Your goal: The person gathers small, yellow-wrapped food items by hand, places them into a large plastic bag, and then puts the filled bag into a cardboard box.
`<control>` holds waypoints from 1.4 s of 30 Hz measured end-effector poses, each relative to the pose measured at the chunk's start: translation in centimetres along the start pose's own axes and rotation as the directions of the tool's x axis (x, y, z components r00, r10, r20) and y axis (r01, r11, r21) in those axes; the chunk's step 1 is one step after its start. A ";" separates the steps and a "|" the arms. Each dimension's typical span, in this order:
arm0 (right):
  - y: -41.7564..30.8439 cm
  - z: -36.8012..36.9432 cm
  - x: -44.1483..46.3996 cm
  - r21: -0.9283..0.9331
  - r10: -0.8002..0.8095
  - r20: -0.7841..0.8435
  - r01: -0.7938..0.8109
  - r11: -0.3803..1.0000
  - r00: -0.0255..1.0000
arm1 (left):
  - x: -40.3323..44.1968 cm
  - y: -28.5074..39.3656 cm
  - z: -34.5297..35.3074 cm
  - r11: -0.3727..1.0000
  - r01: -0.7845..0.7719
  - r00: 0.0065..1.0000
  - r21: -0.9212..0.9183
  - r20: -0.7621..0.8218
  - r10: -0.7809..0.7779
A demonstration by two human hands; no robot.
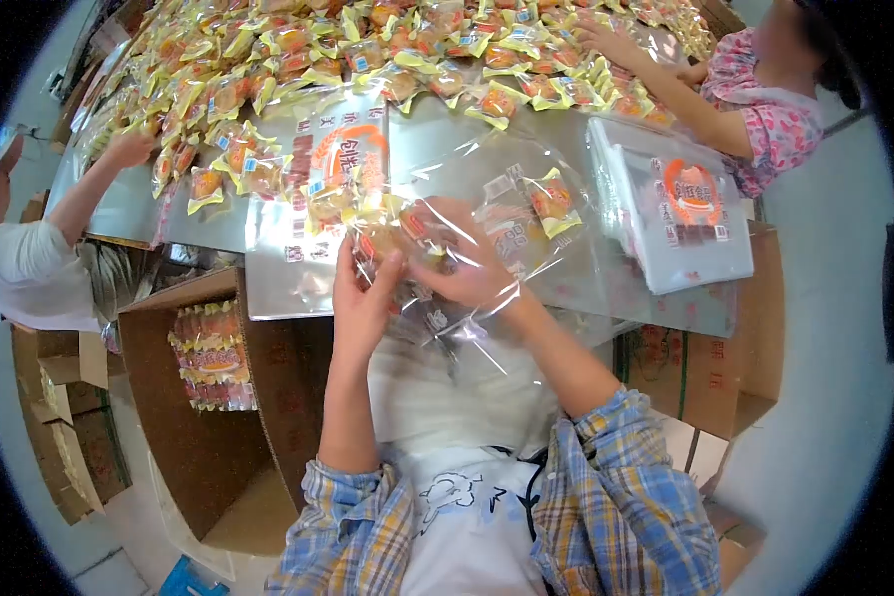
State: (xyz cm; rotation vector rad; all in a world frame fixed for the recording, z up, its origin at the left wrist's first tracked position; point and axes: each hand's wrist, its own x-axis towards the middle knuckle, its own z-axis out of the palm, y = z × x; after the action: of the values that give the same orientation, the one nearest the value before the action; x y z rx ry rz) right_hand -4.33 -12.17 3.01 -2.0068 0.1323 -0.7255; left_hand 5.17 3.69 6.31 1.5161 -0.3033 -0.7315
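In front of my chest, my left hand (363, 303) is closed around small wrapped cakes (375, 241) in yellow-edged clear wrappers. My right hand (467, 260) is beside it, its fingers bent around another wrapped cake (422, 230). A large transparent plastic bag (566, 260) spreads over and around my right hand and wrist. How far each hand is inside the bag is hard to tell through the glare. One more wrapped cake (552, 203) shows at the bag's right side. Under my hands lies a printed plastic bag (278, 283) at the table's front edge.
A big heap of wrapped cakes (298, 62) covers the back of the metal table (432, 149). A stack of printed bags (685, 223) lies to the right. Cardboard boxes (209, 477) stand below, one holding a packed bag (214, 358). Co-workers' arms (690, 104) reach in from both sides.
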 end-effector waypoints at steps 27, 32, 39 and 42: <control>0.2 7.3 1.9 -0.301 -0.080 -0.083 0.051 0.952 0.993 | 1.2 -4.3 -2.9 0.957 -0.229 0.960 -0.180 -0.204 0.191; -0.2 7.9 3.2 -0.447 -0.216 -0.218 0.099 0.889 0.952 | 1.6 -4.9 -3.2 0.953 -0.247 0.958 -0.175 -0.191 0.213; -0.9 7.7 2.9 -0.376 -0.102 -0.220 0.012 0.927 0.970 | 1.1 -4.0 -3.1 0.963 -0.263 0.951 -0.054 -0.185 0.249; -1.1 7.5 2.9 -0.237 -0.038 -0.275 -0.029 0.971 0.961 | 1.2 -3.3 -2.5 0.929 -0.356 0.897 -0.103 -0.315 0.309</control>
State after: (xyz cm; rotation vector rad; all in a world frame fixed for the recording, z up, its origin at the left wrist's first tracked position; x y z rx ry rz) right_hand 1.88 -6.93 2.46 -2.1208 0.3976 -1.0347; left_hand 6.80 5.30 2.66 1.3523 -0.2639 -0.2445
